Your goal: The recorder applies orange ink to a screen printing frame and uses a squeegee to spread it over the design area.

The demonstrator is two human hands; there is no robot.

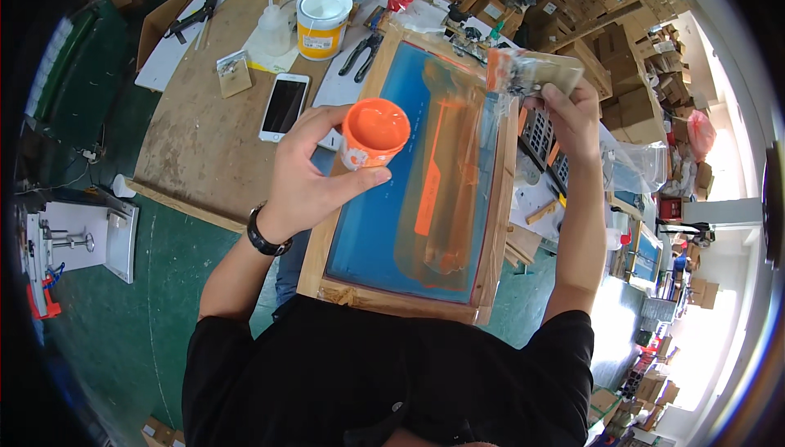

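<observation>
My left hand (pixel 315 170), with a dark band at its wrist, grips a small tub of orange ink (pixel 375 130), fingers and thumb round its sides. The open top faces up and shows wet orange inside. In my right hand (pixel 572 116) is a tan ink scraper (pixel 549 71), its left edge smeared with orange and dark ink. It is raised over the far right of a wooden-framed printing screen (pixel 360 230). Across the blue mesh runs a brownish smeared band with a bright orange shape (pixel 428 198). The tub hangs above the screen's left part.
Left of the screen, a brown board (pixel 196 140) carries a white phone (pixel 285 107) and a small tan scraper (pixel 235 76). Farther back stand a yellow-and-white can (pixel 320 26), a clear squeeze bottle (pixel 274 31) and black-handled pliers (pixel 360 56). Cardboard boxes (pixel 630 103) pile up at right.
</observation>
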